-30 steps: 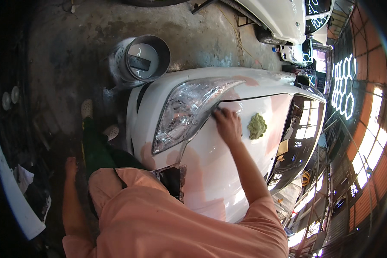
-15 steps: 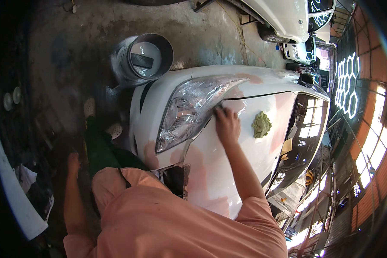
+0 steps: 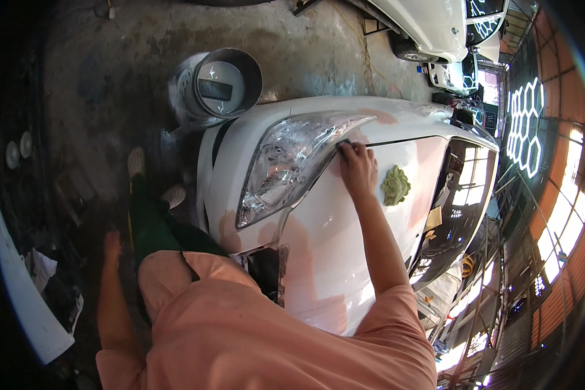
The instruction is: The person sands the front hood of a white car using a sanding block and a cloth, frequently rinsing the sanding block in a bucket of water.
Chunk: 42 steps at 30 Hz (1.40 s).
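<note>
My right hand [image 3: 359, 172] is closed on a small dark piece [image 3: 342, 145] that looks like sandpaper. It presses this piece to the white car's front [image 3: 328, 218], at the gap along the upper rear edge of the headlight [image 3: 281, 159]. Clear film seems to cover the lamp. Pinkish patches mark the paint around it. To the right of this hand, a crumpled green cloth [image 3: 395, 186] rests on the hood. My left hand [image 3: 112, 246] hangs low at my side, away from the car; its fingers are too dark and blurred to make out.
Beyond the bumper, a grey bucket [image 3: 256, 86] holds cloudy water and a dark rectangular block [image 3: 216, 90]. A second white car [image 3: 429, 29] stands at the far right. At far left lies a curved white panel [image 3: 29, 286]. An opening [image 3: 264, 272] gapes in the near bodywork.
My right hand has slid a little farther and to the right along the headlight's edge with the dark piece. The left hand, cloth and bucket look unmoved.
</note>
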Tool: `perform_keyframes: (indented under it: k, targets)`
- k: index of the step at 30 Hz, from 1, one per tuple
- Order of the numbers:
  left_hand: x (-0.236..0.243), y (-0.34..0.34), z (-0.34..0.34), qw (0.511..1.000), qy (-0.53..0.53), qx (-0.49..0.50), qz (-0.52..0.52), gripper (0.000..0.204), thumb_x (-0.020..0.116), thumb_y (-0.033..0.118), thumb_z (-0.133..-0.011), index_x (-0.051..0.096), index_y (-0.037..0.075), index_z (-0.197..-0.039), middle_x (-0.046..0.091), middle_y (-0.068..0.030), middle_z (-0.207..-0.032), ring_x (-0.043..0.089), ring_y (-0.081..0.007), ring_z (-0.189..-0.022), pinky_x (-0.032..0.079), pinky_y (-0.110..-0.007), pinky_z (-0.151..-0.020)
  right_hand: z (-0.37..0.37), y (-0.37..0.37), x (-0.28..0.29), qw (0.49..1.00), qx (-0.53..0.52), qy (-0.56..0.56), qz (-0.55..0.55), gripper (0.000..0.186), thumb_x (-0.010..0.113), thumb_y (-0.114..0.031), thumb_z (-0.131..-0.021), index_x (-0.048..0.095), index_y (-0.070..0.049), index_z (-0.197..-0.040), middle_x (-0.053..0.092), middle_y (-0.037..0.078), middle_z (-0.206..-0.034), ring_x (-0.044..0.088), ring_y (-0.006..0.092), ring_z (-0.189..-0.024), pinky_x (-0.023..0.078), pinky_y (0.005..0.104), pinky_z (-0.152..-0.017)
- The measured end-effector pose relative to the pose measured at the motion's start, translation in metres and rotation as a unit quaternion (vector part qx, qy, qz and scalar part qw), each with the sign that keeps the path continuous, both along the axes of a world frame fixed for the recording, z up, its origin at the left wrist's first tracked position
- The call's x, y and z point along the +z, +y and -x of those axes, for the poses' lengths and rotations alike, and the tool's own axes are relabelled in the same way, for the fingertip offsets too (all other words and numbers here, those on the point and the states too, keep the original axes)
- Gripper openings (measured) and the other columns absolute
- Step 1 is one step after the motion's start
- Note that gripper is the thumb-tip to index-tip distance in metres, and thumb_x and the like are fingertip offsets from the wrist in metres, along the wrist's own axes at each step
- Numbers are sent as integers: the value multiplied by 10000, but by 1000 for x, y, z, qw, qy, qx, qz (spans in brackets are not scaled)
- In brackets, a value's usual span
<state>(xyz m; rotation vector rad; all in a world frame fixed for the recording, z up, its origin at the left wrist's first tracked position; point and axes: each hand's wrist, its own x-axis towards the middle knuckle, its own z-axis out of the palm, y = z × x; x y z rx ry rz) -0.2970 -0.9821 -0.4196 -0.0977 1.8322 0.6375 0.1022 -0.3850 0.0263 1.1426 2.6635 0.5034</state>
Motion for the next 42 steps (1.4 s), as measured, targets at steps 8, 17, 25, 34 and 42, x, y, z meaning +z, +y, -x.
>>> perform_keyframes:
  k: [8, 17, 25, 34, 42]
  targets:
    - [2, 17, 5, 1000, 17, 24, 2, 296, 598, 348, -1075, 653, 68, -1150, 608, -44, -881, 593, -171, -694, 465, -339, -593, -1, -12, -3, 999, 17, 20, 35, 310, 745, -138, -862, 746, -203, -1166, 677, 64, -1191, 657, 340, -1003, 563, 493, -806]
    - [-19, 15, 0, 998, 54, 1, -19, 319, 582, 335, -1079, 661, 33, -1144, 635, -69, -934, 622, -174, -753, 494, -351, -654, 1, -16, -15, 998, 11, 60, 25, 292, 735, -143, -886, 732, -192, -1174, 677, 84, -1157, 653, 371, -986, 569, 494, -794]
    - [3, 25, 4, 1000, 12, 2, -3, 292, 559, 335, -1075, 628, 52, -1076, 618, -59, -897, 600, -167, -716, 463, -353, -590, 0, -53, -27, 999, -7, 50, -3, 260, 724, -156, -922, 739, -196, -1179, 687, 84, -1214, 664, 341, -1003, 585, 476, -830]
    - [6, 24, 9, 999, 19, 30, 17, 320, 586, 340, -1065, 655, 61, -1207, 602, -53, -889, 588, -170, -719, 486, -373, -617, -3, -53, -25, 999, -1, 39, -27, 317, 759, -174, -901, 733, -198, -1216, 690, 84, -1177, 681, 340, -994, 594, 466, -769]
    - [0, 25, 14, 999, 16, 30, 12, 299, 584, 330, -1061, 656, 73, -1196, 599, -37, -881, 569, -165, -699, 476, -358, -599, -9, -27, -15, 996, -43, 66, -46, 291, 727, -166, -946, 755, -191, -1235, 716, 112, -1199, 668, 370, -1036, 571, 483, -870]
